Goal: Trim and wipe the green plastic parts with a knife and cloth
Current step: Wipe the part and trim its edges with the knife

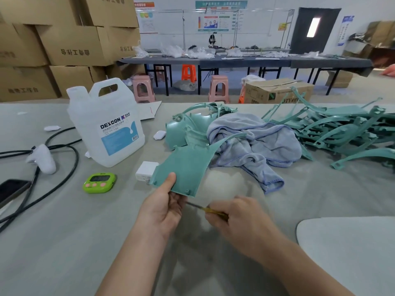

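My left hand (164, 207) grips a flat green plastic part (186, 167) by its lower edge, thumb on its face, holding it tilted above the table. My right hand (237, 221) holds a knife (205, 209) with a yellow handle; its blade points left and reaches the part's bottom edge by my left fingers. A grey-blue cloth (254, 144) lies crumpled behind the held part. More green parts lie under and behind the cloth (183, 129), and a tangled pile of green strips (342, 129) spreads at the right.
A white DEXCON jug (106, 124) stands at the left, with a green timer (99, 182), a white charger block (146, 170), black cables (64, 146) and a phone (10, 190) nearby. A pale rounded board (352, 248) lies at the lower right. Cartons are stacked beyond the table.
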Available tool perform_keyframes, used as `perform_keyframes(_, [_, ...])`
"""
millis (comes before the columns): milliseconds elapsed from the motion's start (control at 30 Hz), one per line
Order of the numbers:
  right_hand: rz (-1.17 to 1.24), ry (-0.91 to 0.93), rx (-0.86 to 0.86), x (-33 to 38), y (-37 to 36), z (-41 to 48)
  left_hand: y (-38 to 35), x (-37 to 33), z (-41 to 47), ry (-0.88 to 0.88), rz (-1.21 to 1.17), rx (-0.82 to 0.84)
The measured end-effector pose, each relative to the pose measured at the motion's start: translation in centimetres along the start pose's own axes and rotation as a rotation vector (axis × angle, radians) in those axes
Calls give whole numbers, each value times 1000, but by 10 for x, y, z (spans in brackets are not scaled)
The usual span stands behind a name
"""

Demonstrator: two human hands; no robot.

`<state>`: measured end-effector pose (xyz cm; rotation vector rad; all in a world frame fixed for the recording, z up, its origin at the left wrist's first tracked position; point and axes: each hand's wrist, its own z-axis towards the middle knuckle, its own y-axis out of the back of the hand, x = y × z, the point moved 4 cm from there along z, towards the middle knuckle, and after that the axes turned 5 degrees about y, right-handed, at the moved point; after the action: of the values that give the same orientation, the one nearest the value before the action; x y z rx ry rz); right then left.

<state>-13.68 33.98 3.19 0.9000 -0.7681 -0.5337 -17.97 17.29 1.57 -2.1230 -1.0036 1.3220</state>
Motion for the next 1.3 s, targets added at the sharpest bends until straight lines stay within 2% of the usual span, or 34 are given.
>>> perform_keyframes(67, [71, 12, 34, 2, -4, 0, 2, -1, 0, 10, -7, -8])
perform_keyframes(133, [157, -35, -19, -2, -1, 1, 3, -3, 0, 28, -15, 4])
perform_keyframes(200, [202, -142, -107, -10, 5, 0, 4, -3, 0, 47, -34, 16])
perform_keyframes(300, [84, -288, -224, -21, 11, -1, 3, -2, 0, 61, -61, 46])
perform_keyframes(400, [8, -430, -453, -34, 26, -6, 1, -1, -1, 76, -56, 58])
perform_keyframes(467, [96, -400, -562, -38, 33, -9, 1, -2, -2, 74, -49, 56])
perform_keyframes(500, [180, -346, -541, -37, 32, -9, 1, -2, -2, 74, -46, 55])
perform_keyframes(567, [286, -231, -344, -30, 25, -6, 1, -1, -3, 83, -41, 49])
perform_keyframes(633, [223, -157, -132, -21, 12, -2, 1, 0, -3, 97, -37, 39])
perform_keyframes(667, [180, -163, -96, -20, 9, 0, 2, 0, -3, 106, -41, 35])
perform_keyframes(700, [162, -205, -124, -22, 9, 1, 2, 0, -3, 112, -44, 34])
perform_keyframes(800, [197, -429, -345, -35, 17, -2, 3, 0, -3, 110, -51, 35])
perform_keyframes(867, [233, -520, -394, -40, 20, -6, 4, -1, -1, 99, -58, 37])
perform_keyframes(933, [398, -557, -414, -39, 20, -6, 1, 0, -1, 58, -55, 68])
perform_keyframes(1000, [851, -554, -426, -35, 18, -2, -4, 0, -2, -52, 29, 136])
perform_keyframes(1067, [1320, -521, -338, -28, 15, 2, -9, 0, -5, -183, 140, 222])
perform_keyframes(1100, [1454, -509, -299, -25, 14, 3, -11, 0, -6, -220, 179, 259])
perform_keyframes(1200, [1524, -546, -348, -27, 12, 2, -12, 10, -8, -203, 264, 307])
perform_keyframes(1300, [1344, -650, -488, -37, 15, 3, -13, 12, -8, -103, 276, 284])
